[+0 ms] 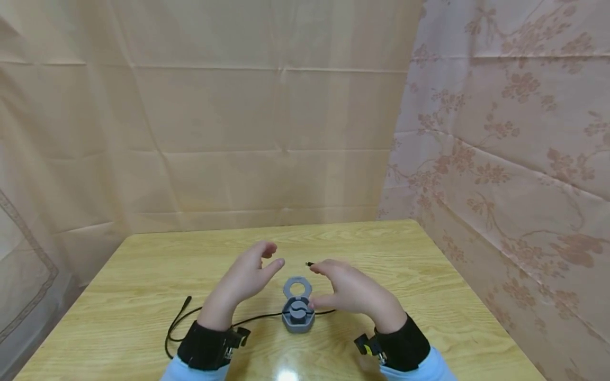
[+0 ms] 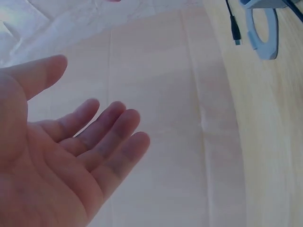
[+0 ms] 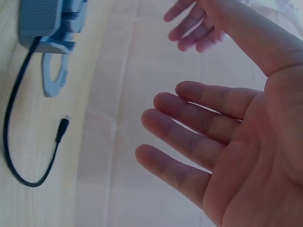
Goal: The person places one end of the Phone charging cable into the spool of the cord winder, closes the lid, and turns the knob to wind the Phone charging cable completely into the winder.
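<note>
On the table a small grey plastic case [image 1: 298, 319] lies with its ring-shaped lid [image 1: 297, 287] swung out toward the far side. A black USB cable [image 1: 259, 317] runs through the case and leaves it on both sides. Its plug [image 3: 63, 126] lies on the wood beyond my right hand, and the left part is looped near my left forearm. Above the table my left hand [image 1: 248, 272] hovers left of the case, fingers relaxed and holding nothing. My right hand [image 1: 350, 288] is raised on the right, its thumb overlapping the case's edge in the head view, its palm bare in the right wrist view.
The light wooden table [image 1: 157, 264] ends at a far edge in front of a beige curtain [image 1: 214, 132]. A flowered curtain [image 1: 500, 132] hangs along the right side. Black bands with small cameras circle both wrists.
</note>
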`<state>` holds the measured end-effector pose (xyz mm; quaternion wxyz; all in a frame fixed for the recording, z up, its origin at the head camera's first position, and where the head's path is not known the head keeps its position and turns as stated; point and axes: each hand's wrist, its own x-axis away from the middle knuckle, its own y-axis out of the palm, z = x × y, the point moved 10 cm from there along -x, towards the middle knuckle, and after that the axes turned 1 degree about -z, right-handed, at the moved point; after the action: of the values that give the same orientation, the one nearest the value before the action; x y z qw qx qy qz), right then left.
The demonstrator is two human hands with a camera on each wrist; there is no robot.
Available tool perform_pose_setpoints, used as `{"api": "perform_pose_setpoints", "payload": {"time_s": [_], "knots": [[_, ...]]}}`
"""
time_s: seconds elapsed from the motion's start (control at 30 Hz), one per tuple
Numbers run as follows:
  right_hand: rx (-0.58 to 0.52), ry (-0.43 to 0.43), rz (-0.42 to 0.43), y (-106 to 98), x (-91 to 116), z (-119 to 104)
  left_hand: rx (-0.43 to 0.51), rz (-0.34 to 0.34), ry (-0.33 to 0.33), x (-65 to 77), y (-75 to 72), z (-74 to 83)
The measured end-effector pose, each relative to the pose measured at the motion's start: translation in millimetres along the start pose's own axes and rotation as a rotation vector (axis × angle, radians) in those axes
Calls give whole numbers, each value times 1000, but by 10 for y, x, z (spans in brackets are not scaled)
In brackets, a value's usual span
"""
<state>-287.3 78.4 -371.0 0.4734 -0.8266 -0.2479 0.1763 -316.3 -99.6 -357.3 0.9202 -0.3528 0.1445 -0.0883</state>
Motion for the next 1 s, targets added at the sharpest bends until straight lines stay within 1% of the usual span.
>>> {"api": "perform_pose_setpoints", "payload": {"time_s": [0.1,0.17,0.3,0.4,0.47,0.63,0.73,0.83,1.0], "knots": [[15,-6,-30,66,-18,13,56,9,5,-44,17,-28],[24,-7,-47,107,-29,19,81,0,-4,-71,56,-66],[35,-11,-66,172,-39,34,118,-40,-52,-120,173,-174],[54,-15,-71,217,-49,46,110,-67,-85,-149,255,-255],[55,0,-79,254,-57,68,94,-83,-102,-164,306,-303],[68,40,-113,362,-82,134,45,-121,-114,-189,408,-396],[84,34,-131,416,-103,137,21,-144,-118,-200,456,-439],[83,15,-144,457,-116,112,9,-175,-145,-206,509,-487],[80,26,-165,528,-127,114,-9,-207,-173,-222,586,-538]]}}
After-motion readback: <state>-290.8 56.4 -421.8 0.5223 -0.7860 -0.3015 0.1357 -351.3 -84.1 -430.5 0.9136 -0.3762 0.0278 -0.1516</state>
